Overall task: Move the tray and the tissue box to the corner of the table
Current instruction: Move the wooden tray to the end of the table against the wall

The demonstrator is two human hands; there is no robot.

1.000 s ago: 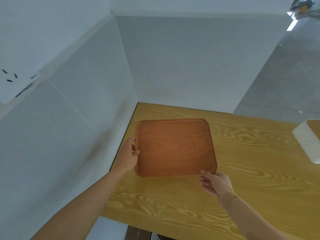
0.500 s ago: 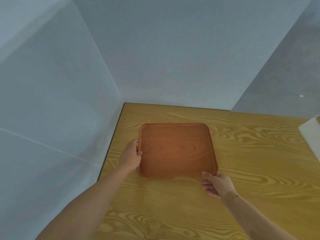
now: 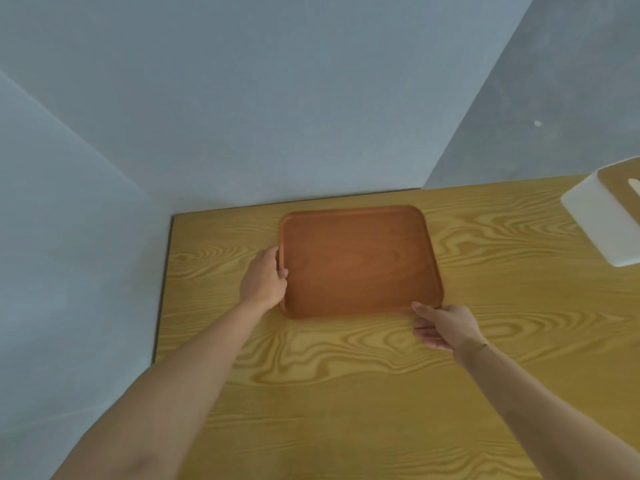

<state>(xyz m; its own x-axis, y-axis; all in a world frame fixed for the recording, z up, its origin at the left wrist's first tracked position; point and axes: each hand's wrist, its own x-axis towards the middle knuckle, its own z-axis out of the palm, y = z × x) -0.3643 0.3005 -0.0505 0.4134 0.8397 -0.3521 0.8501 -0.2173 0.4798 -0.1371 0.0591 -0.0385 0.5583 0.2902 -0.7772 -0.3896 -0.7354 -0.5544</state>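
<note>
Head view. Tray point(image 3: 358, 259) now lying flat on the desk point(image 3: 346, 393), far rim close to the back wall, left rim still some way short of the side wall; half a second back, set further from the back wall, with a bigger strip of bare desk behind it. So: pushed deeper toward the corner, and probably near its final spot. Still a clear band of wood between tray and left desk edge, so perhaps one more nudge left, judged only from the gap.

Left hand point(image 3: 265, 280) on the tray's left rim, thumb hooked over the lip onto the inner face, fingers curled round the outside: a narrow grip, closed on the rim. Right hand point(image 3: 446, 325) at the near right corner, index fingertip touching the rim, other fingers loosely bent and apart from the wood. Not a clamp, more a guiding touch; grip half open, holding nothing.

Tissue box point(image 3: 604, 216) at the far right, cut off by the frame, well apart from tray and corner. Not yet moved, so second half of the task still to do. Likely next: release the tray, reach right for the box.
</note>
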